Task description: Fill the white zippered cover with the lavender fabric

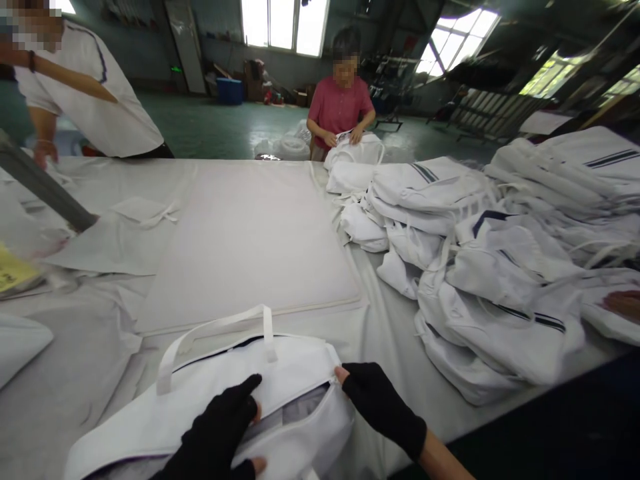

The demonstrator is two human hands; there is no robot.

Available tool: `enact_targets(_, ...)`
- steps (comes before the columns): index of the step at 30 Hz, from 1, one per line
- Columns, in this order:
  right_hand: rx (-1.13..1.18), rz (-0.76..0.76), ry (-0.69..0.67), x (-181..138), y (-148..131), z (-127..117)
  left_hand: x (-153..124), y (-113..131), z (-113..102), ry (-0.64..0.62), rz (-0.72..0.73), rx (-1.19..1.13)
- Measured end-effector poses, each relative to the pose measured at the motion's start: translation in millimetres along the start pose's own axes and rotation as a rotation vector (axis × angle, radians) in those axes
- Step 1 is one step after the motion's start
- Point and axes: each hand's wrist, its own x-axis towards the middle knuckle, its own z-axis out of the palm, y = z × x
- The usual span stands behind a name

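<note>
While pale daylight falls through the high windows, we look left to right across a long cloth-covered table [240, 153]. At far left a co-worker in a white shirt [95, 93] leans over the edge, near a dark bar [45, 190] that slants down onto the cloth, with a flat white piece [143, 210] lying just beside its lower end and a yellow sheet [13, 272] at the picture's border. A large white pad [250, 247] lies flat in the middle of the table.

Nearest us, at the table's front edge, rests a white zippered bag [200, 407] with its strap handle [220, 330] looped up toward the pad. Our left hand [220, 433], in a black fingerless glove, presses flat on the bag's upper flap, fingers spread and not closed around anything. Our right hand [383, 407], gloved the same way, pinches the end of the zip [334, 379] at the bag's right corner between bare fingertips.

Behind, across the table, a person in a pink shirt [340, 107] has both hands on a white bundle [355, 150]. To the right, a heap of folded white garments with dark stripes [490, 267] spreads to the frame's edge, where a bare hand [623, 303] just shows.
</note>
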Motion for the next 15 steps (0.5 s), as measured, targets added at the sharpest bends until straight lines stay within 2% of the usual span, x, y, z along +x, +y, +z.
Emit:
enact_targets(3, -0.126, -0.028, 0.025, -5.2, -12.6, 15.5, -5.9, 4.6, 11.6, -0.027, 0.015, 0.043)
enact_targets(5, -0.247, -0.118, 0.032, -7.9, -21.9, 29.5, -13.2, 4.8, 23.5, 0.012, 0.015, 0.066)
enact_targets(7, -0.263, -0.162, 0.053, -9.2, -25.4, 39.0, -19.1, 3.1, 34.5, 0.067, 0.031, 0.055)
enact_targets(9, -0.141, -0.061, 0.097, -9.3, -21.8, 41.4, -21.6, 1.7, 42.0, 0.081, 0.037, 0.064)
enact_targets(11, -0.057, 0.070, 0.171, -10.1, -15.6, 39.9, -21.4, 1.7, 45.7, 0.039, 0.025, 0.105)
enact_targets(13, -0.118, 0.041, 0.177, -12.2, -12.7, 40.0, -20.7, 2.2, 46.8, 0.032, 0.012, 0.129)
enact_targets(15, -0.183, -0.049, 0.122, -14.2, -14.0, 43.0, -19.8, 2.5, 46.1, 0.055, 0.064, 0.098)
